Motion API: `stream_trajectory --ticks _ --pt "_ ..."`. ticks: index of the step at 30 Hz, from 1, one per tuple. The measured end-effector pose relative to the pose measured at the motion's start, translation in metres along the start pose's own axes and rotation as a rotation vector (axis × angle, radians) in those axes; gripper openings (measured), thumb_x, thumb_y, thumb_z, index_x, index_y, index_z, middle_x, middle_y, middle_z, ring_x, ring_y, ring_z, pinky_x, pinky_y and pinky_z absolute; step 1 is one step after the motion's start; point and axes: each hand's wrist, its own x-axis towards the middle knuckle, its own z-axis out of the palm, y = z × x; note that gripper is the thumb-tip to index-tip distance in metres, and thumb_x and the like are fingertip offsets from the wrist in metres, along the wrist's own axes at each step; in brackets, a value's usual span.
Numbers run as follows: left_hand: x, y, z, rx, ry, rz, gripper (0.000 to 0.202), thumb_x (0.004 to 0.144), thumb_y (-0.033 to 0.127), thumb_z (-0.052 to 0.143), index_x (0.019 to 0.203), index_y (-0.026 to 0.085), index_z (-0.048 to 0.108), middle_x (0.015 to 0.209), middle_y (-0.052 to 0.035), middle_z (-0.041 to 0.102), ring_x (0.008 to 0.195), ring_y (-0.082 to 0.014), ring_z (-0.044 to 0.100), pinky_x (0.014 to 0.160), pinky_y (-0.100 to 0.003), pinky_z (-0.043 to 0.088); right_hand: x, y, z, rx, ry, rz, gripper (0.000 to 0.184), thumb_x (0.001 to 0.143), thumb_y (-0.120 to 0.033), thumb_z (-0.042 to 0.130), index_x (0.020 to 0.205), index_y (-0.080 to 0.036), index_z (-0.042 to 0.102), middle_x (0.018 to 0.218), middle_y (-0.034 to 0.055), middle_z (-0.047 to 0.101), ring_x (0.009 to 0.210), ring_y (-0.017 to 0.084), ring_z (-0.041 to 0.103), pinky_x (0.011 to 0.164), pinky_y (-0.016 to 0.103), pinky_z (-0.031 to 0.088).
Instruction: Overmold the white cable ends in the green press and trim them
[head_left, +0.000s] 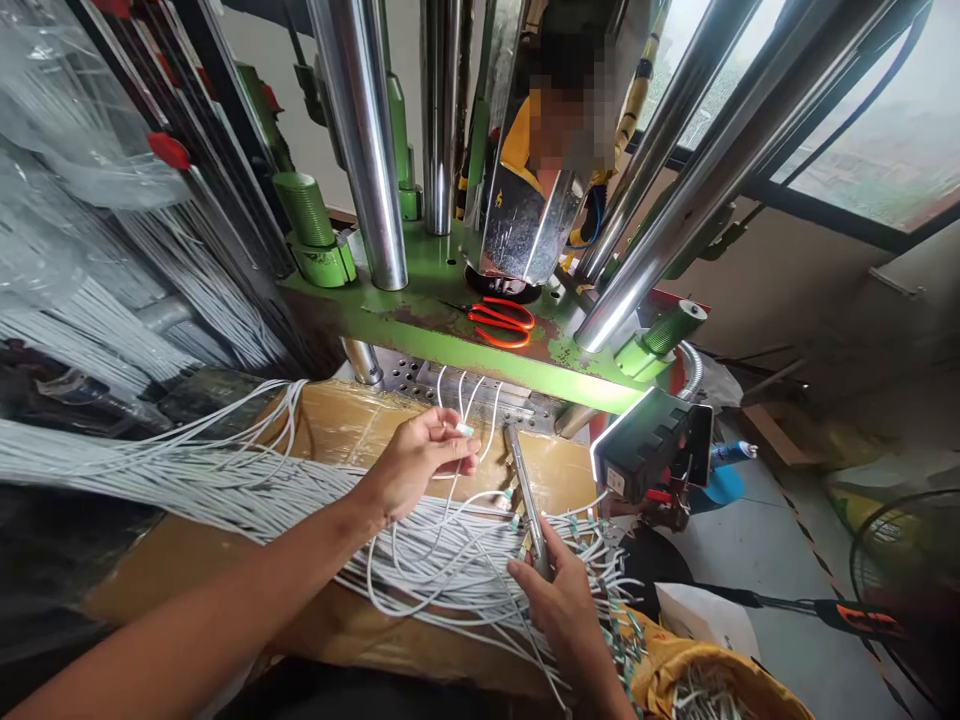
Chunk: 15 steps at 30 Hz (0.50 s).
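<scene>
My left hand (416,460) pinches a white cable end with a small pale teal connector (465,430) between thumb and fingers. My right hand (562,595) is closed around the near end of a narrow metal bar (531,500), which tilts away toward the press. Small brass-coloured pieces (519,463) sit along the bar's left side. Beneath both hands lies a thick bundle of white cables (300,495) on a brown, film-covered surface (337,405). Several cables run into the gap under the green press plate (450,340).
Orange-handled scissors (501,322) lie on the green plate between steel columns (360,140). A lit work lamp (652,445) stands at the right. A yellow sack (675,665) holds white pieces at lower right. Another person (517,190) is behind the press.
</scene>
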Motion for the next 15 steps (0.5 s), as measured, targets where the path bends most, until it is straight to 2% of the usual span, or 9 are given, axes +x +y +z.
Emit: stream_trajectory --ticks 2,4,6,8,11,13,15 --pt "0.01 0.002 0.006 0.078 -0.052 0.051 0.029 0.07 0.029 0.074 0.09 0.016 0.058 0.064 0.0011 0.066 0.058 -0.0148 0.063 0.058 -0.026 0.052 0.0 0.001 0.0 0.038 -0.005 0.018 0.085 0.063 -0.039 0.071 0.137 -0.01 0.041 0.065 -0.0067 0.047 0.044 0.006 0.03 0.036 0.02 0.025" --pt "0.021 -0.007 0.009 0.334 -0.125 0.131 0.016 0.073 0.027 0.069 0.083 0.016 0.063 0.063 -0.001 0.068 0.058 -0.0164 0.064 0.056 -0.026 0.051 0.0 0.004 0.0 0.056 -0.022 0.026 0.086 0.064 -0.039 0.071 0.138 -0.009 0.04 0.064 -0.007 0.046 0.043 0.006 0.028 0.035 0.02 0.024" --pt "0.03 -0.022 0.009 0.631 -0.197 0.261 0.011 0.078 0.023 0.062 0.081 0.016 0.07 0.07 -0.0032 0.072 0.066 -0.0181 0.067 0.063 -0.027 0.052 0.002 0.007 0.0 0.073 -0.027 0.014 0.085 0.065 -0.039 0.071 0.138 -0.009 0.04 0.064 -0.0066 0.045 0.044 0.006 0.028 0.035 0.02 0.023" --pt "0.036 -0.036 0.008 0.849 -0.274 0.42 0.019 0.081 0.018 0.055 0.082 0.018 0.074 0.08 -0.0037 0.075 0.075 -0.0187 0.069 0.071 -0.027 0.052 0.003 0.01 0.0 0.093 -0.013 -0.004 0.083 0.065 -0.038 0.072 0.137 -0.01 0.041 0.065 -0.006 0.046 0.046 0.007 0.031 0.037 0.02 0.025" --pt "0.042 -0.048 0.007 0.996 -0.372 0.6 0.026 0.084 0.012 0.05 0.084 0.018 0.075 0.086 -0.0042 0.075 0.078 -0.0179 0.069 0.074 -0.026 0.05 0.005 0.011 0.001 0.1 -0.006 -0.036 0.079 0.064 -0.034 0.072 0.134 -0.011 0.045 0.069 -0.0044 0.049 0.054 0.009 0.038 0.046 0.021 0.032" --pt "0.042 -0.051 0.007 1.031 -0.385 0.655 0.027 0.085 0.011 0.048 0.085 0.018 0.074 0.085 -0.0041 0.075 0.077 -0.0168 0.069 0.073 -0.024 0.05 0.005 0.009 0.001 0.096 -0.008 -0.054 0.077 0.064 -0.032 0.072 0.133 -0.009 0.046 0.071 -0.0033 0.05 0.059 0.01 0.04 0.052 0.021 0.036" --pt "0.041 -0.051 0.008 1.033 -0.375 0.674 0.027 0.087 0.011 0.047 0.087 0.018 0.073 0.085 -0.0033 0.075 0.077 -0.0157 0.068 0.074 -0.023 0.049 0.004 0.007 0.001 0.084 -0.017 -0.049 0.078 0.065 -0.031 0.071 0.134 -0.008 0.045 0.071 -0.0032 0.05 0.059 0.009 0.039 0.051 0.021 0.034"
